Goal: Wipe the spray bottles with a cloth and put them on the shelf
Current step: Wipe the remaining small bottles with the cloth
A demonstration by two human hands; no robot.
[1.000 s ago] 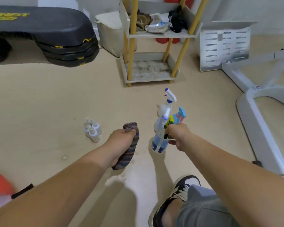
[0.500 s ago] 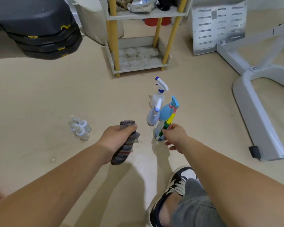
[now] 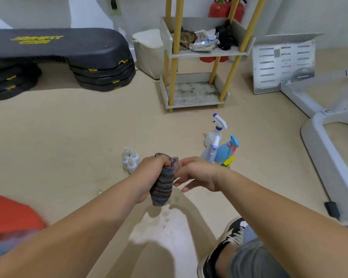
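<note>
My left hand (image 3: 152, 173) grips a striped, dark cloth (image 3: 162, 188) that hangs down from my fist above the floor. My right hand (image 3: 198, 174) is right beside it; its thumb and forefinger pinch the cloth's upper corner while the other fingers stay straight. Just behind my right hand several spray bottles stand together on the floor: a white one with a blue-tipped trigger (image 3: 216, 135), a pale one (image 3: 207, 154), a blue one (image 3: 225, 152) and one with a yellow-green trigger (image 3: 228, 162), mostly hidden. The yellow-posted shelf (image 3: 193, 105) stands farther back; its bottom tray holds nothing.
Three small white bottles (image 3: 130, 158) stand left of my hands. A black step platform (image 3: 58, 51) lies at the back left, with a white bin (image 3: 147, 51) beside the shelf. A grey metal frame (image 3: 319, 141) and a perforated panel (image 3: 283, 63) fill the right. My shoe (image 3: 229, 237) is below.
My right hand has let go of the bottle with the yellow-green trigger and moved left to the cloth. The view has tilted up toward the shelf.
</note>
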